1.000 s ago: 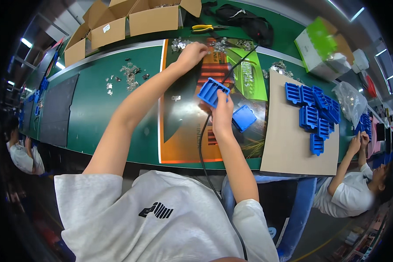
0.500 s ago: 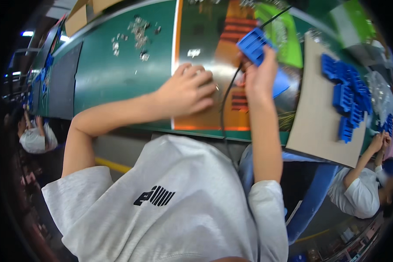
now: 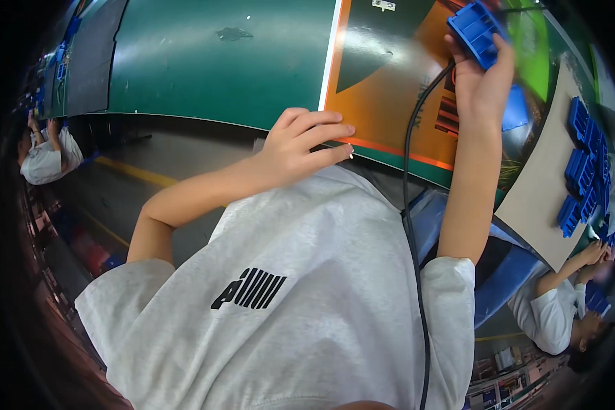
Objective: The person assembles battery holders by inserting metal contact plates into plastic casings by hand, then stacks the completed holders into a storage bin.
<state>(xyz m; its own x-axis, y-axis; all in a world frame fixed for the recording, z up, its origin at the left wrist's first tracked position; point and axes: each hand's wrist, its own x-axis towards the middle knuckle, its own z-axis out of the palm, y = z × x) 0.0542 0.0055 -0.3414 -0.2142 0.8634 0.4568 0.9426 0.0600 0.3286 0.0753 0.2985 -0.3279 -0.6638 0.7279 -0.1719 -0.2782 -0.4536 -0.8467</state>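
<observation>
My right hand (image 3: 485,96) grips a blue plastic tray-like part (image 3: 477,33) with several slots, held up over the orange and dark mat (image 3: 369,106). Thumb and fingers clasp its lower end. At the near edge of the table, in front of my shirt, my left hand (image 3: 301,147) has its fingers curved and close together. A small silvery piece (image 3: 351,154) shows at its fingertips; its exact kind is too small to tell. Another small metal piece (image 3: 384,5) lies on the mat at the top.
A black cable (image 3: 410,157) runs beside my right forearm and down over my shirt. On the right, several blue slotted parts (image 3: 581,171) lie on a beige board (image 3: 536,195). A co-worker (image 3: 553,307) sits beyond it. The green tabletop (image 3: 212,61) stretches left to a dark mat.
The view has shifted, so the table sits higher in it. My left hand has drawn back from over the mat to the table's near edge. The blue part stays in my right hand.
</observation>
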